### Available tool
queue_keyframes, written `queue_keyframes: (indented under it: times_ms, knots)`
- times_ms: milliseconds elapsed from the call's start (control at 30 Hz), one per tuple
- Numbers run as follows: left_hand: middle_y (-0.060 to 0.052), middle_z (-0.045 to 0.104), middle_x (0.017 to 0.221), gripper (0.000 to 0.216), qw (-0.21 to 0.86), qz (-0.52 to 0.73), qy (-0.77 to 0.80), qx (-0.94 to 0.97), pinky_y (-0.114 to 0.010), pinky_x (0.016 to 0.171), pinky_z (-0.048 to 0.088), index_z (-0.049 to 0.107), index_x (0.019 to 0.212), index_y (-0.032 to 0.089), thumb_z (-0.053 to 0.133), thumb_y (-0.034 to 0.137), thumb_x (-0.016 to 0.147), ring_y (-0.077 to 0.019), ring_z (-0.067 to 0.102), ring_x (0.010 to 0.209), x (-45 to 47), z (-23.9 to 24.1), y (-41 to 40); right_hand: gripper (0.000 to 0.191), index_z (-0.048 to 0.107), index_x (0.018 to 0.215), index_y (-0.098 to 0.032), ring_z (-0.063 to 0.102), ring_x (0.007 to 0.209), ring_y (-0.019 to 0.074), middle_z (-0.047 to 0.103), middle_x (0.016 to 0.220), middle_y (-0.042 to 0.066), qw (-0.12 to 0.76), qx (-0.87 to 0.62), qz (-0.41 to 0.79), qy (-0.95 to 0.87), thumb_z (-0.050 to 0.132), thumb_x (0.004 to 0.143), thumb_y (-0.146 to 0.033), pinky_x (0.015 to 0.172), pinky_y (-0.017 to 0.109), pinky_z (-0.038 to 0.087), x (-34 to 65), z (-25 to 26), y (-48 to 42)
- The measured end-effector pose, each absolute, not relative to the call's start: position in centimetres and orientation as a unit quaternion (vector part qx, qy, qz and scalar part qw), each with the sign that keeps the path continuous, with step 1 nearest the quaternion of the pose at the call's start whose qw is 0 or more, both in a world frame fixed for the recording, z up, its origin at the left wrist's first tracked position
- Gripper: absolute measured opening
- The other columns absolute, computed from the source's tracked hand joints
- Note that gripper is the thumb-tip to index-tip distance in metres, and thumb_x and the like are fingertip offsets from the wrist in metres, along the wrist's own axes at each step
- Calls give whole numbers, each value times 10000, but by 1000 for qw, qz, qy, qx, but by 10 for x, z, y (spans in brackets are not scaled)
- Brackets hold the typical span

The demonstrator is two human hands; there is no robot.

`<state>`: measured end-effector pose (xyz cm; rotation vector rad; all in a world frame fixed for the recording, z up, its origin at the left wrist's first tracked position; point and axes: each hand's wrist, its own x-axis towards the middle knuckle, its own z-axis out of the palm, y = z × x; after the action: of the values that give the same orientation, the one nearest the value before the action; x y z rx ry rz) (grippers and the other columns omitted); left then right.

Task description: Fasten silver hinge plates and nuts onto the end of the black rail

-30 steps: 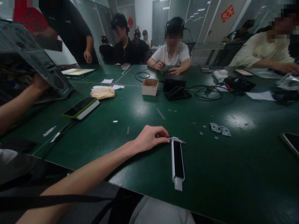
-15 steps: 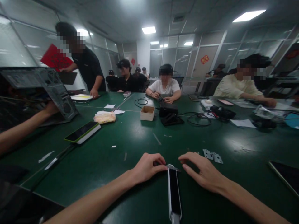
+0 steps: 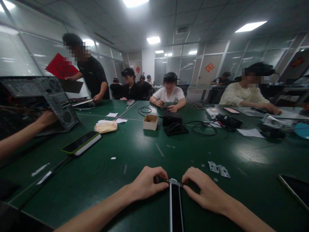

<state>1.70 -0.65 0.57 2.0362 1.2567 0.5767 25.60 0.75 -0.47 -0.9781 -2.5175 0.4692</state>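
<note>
A long, narrow device with a black top and white edges lies on the green table, its near end cut off by the picture's lower edge. Across its far end sits a small grey metal piece, too small to name exactly. My left hand is closed, thumb and fingertips pinching the left end of that piece. From the other side my right hand pinches its right end. To the right of my right hand lie grey metal plates with holes and several small rings.
Left stand an opened computer case, with another person's arm reaching in, and a green-edged phone on a white block. Ahead are a small open box and a black device with cables. A phone lies far right.
My right hand has moved in and closed on the right end of the metal piece; before, its fingers were apart from it. The view has tilted up a little.
</note>
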Motion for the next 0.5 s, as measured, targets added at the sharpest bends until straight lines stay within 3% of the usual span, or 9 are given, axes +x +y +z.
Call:
queue_keyframes:
  times_ms: [167,500]
  knots:
    - [8,700,766,132,318,219,475,791,-182,576,448,683,922,160,613,145,810,-104,602,611,17,4,-7,95,584,850,-180,547,773,194,610,847,62,192,-365,175,-894,493,842,-155,687,336,455,256,-5,4]
    - [7,680,778,91,227,199,449,841,-197,608,434,682,919,172,655,194,835,-115,581,636,12,1,-3,72,590,863,-173,539,779,186,604,859,56,192,-366,170,-894,526,835,-157,693,332,441,255,-4,0]
